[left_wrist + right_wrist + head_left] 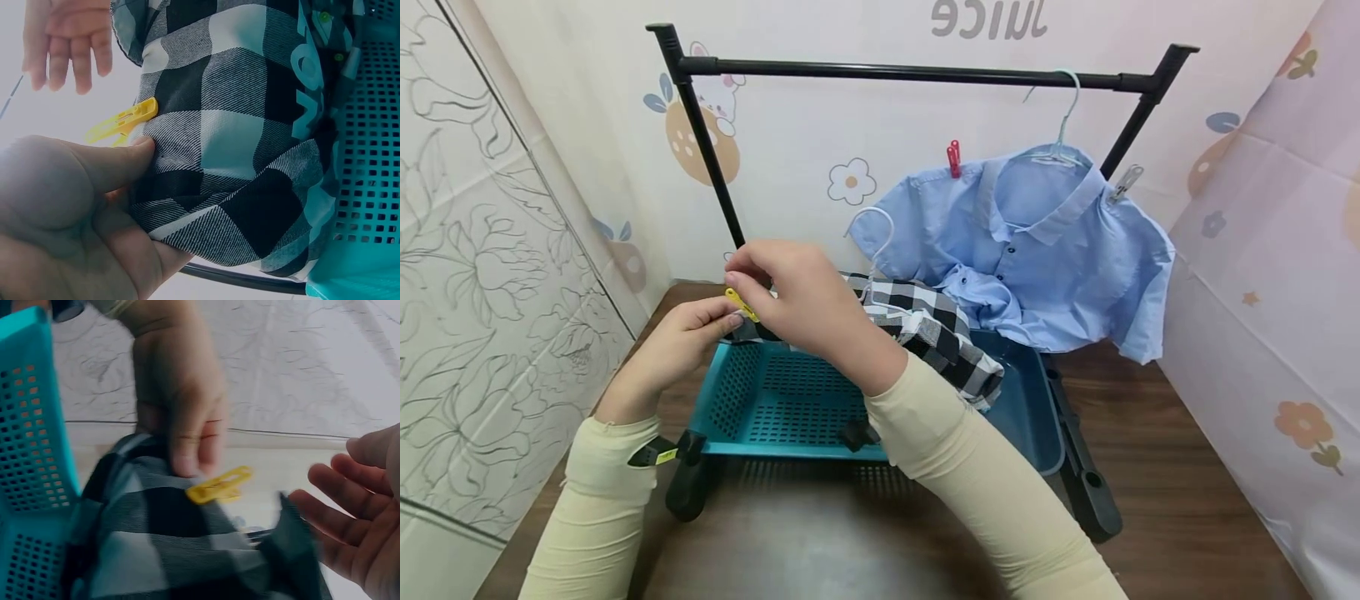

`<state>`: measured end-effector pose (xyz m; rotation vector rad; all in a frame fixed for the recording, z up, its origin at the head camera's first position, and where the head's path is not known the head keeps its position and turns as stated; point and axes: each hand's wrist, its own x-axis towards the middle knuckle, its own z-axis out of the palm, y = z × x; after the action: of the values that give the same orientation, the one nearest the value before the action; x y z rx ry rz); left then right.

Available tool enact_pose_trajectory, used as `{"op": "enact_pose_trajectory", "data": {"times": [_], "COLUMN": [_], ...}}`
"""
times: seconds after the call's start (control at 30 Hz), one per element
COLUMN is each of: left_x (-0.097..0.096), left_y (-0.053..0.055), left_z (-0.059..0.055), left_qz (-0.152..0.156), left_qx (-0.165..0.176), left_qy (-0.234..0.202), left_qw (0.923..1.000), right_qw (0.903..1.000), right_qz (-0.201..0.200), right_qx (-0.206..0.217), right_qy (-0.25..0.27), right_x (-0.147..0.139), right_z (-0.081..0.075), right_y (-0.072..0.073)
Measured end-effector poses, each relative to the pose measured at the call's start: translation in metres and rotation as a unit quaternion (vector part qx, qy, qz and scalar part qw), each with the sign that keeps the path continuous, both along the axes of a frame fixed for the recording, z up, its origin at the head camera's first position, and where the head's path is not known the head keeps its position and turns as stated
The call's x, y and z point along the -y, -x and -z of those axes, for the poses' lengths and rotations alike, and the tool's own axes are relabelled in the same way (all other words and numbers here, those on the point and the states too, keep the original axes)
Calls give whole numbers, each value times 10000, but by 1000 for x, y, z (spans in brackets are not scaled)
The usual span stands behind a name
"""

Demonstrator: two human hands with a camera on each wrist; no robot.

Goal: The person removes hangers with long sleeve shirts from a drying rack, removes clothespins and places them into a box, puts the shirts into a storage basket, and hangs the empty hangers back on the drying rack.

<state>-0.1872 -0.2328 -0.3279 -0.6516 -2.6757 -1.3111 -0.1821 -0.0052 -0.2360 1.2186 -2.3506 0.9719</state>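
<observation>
- Head view: checked garment (955, 354), black and white, lying over the rear of a teal basket (793, 452); partly hidden by the right hand.
- Yellow clip (128, 122), one: set on the garment's edge, its free end pointing away from the cloth, just beside the left thumb.
- Left hand (688, 346): grip clamped on the checked cloth, thumb uppermost.
- Right hand (359, 515): grip apart, fingers loose and holding nothing, near the clip but clear of it.
- White hanger (891, 232): hook standing up from the checked garment.
- Blue shirt (1067, 267): on a pale blue hanger (1056, 156), hooked over a black rail (887, 72); red clip (953, 160) at one shoulder, grey clip (1125, 182) at the other.
- Bench (1157, 450): brown, wood-grained, beneath the basket.
</observation>
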Motion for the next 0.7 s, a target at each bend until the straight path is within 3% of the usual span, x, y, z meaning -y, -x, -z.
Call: {"op": "enact_pose_trajectory", "data": {"times": [0.2,0.37,0.7], "left_x": [0,0,0], "left_y": [0,1,0], "left_z": [0,0,0], "left_qz": [-23,-42,-128], "left_qx": [-43,-33,178], "left_qy": [23,42,142], "left_qw": [10000,10000,9997], "right_qw": [9963,9886,9656], "right_qz": [684,1072,1460], "right_qx": [-148,112,808], "right_qy": [-490,-1053,-1992], "right_x": [15,23,34], "right_z": [11,13,19], "right_y": [12,19,28]}}
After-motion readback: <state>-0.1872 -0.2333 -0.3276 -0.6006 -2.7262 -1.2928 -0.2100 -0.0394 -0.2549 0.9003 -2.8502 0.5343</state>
